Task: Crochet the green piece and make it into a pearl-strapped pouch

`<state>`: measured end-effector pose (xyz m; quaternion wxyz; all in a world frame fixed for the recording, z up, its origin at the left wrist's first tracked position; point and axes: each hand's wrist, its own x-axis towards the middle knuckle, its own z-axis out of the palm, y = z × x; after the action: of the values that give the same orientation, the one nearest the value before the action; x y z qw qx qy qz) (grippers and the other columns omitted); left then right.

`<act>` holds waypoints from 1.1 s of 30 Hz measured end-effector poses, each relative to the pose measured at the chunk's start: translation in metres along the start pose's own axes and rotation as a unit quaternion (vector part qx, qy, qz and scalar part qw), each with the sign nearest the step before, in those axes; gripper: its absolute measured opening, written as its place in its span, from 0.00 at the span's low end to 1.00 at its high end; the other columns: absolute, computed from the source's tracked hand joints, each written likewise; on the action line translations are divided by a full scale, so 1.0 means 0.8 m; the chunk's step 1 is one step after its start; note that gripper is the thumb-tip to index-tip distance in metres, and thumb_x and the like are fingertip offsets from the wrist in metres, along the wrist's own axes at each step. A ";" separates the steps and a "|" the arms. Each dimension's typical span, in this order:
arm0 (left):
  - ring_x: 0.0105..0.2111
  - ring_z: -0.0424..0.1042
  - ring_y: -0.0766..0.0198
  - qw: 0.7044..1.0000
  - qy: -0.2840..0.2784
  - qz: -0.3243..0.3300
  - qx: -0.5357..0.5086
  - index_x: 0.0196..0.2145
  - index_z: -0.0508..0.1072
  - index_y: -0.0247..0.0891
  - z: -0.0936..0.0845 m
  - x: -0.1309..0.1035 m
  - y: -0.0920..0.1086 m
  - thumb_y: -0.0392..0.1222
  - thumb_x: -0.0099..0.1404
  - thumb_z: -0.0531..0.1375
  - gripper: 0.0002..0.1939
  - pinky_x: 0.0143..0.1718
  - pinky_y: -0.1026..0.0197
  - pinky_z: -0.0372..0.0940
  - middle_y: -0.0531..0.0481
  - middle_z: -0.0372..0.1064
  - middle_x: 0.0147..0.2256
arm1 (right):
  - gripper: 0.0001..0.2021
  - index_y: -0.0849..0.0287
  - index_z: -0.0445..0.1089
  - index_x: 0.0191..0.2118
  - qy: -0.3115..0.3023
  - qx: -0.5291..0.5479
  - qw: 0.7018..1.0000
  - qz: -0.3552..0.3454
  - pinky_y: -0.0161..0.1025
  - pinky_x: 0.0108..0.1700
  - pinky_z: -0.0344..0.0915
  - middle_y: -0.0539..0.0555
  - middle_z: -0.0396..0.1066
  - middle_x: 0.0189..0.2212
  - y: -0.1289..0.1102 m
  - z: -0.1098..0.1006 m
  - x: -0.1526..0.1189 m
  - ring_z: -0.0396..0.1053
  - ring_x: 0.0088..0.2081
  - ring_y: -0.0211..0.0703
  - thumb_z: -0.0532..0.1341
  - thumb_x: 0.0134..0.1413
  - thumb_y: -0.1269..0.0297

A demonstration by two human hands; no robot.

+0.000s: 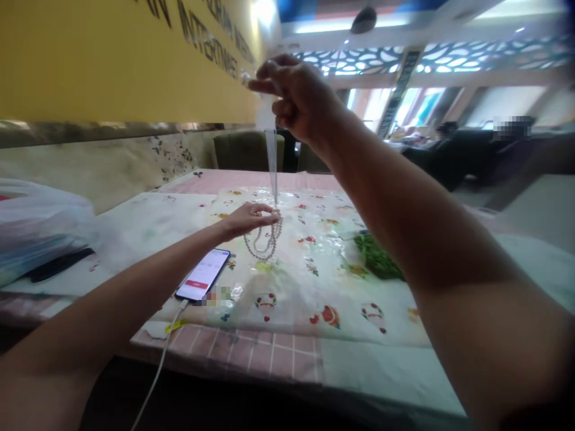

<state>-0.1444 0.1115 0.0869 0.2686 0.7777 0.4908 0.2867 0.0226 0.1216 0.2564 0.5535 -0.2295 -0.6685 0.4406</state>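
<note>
My left hand [249, 219] pinches a string of pearl-like beads [259, 257] just above the table, and the beads hang below its fingers in loops. From there, pale taut threads [272, 164] run up to my right hand [299, 96]. That hand is raised high, its thumb and finger closed on the threads' upper end, where something small and whitish is blurred. A phone [205, 276] with a lit screen lies on the table near my left forearm.
A patterned plastic cover [287, 299] lies over the table. To the right is a green leafy-looking bundle [377, 256], partly behind my right arm. A white plastic bag [42, 221] stands at left. The phone's white cable [162, 359] trails off the front edge.
</note>
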 end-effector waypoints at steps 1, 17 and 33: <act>0.32 0.67 0.61 1.000 0.001 0.015 0.002 0.41 0.79 0.38 0.017 0.004 0.006 0.61 0.56 0.64 0.25 0.33 0.60 0.61 0.47 0.74 0.35 | 0.07 0.59 0.60 0.38 0.010 -0.001 1.000 0.007 0.24 0.18 0.40 0.44 0.70 0.36 -0.002 -0.010 -0.010 0.43 0.15 0.23 0.49 0.70 0.68; 0.38 0.70 0.58 0.996 0.049 0.071 0.016 0.36 0.79 0.39 0.160 0.012 0.023 0.57 0.64 0.54 0.21 0.44 0.60 0.61 0.49 0.70 0.35 | 0.10 0.65 0.67 0.25 0.245 -0.193 0.898 0.311 0.27 0.13 0.41 0.46 0.60 0.14 0.082 -0.266 -0.219 0.47 0.12 0.26 0.61 0.57 0.78; 0.31 0.69 0.58 0.989 0.111 -0.056 0.079 0.30 0.74 0.39 0.205 0.019 -0.019 0.43 0.63 0.51 0.12 0.33 0.60 0.59 0.50 0.70 0.27 | 0.15 0.59 0.60 0.29 0.608 -0.011 0.777 0.161 0.27 0.19 0.52 0.41 0.50 0.19 0.140 -0.406 -0.321 0.46 0.16 0.28 0.47 0.69 0.71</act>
<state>-0.0320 0.1085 -0.0344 0.1658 0.7311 0.5814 0.3161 0.3811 0.0827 0.0237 0.7637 -0.5596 -0.1505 0.2844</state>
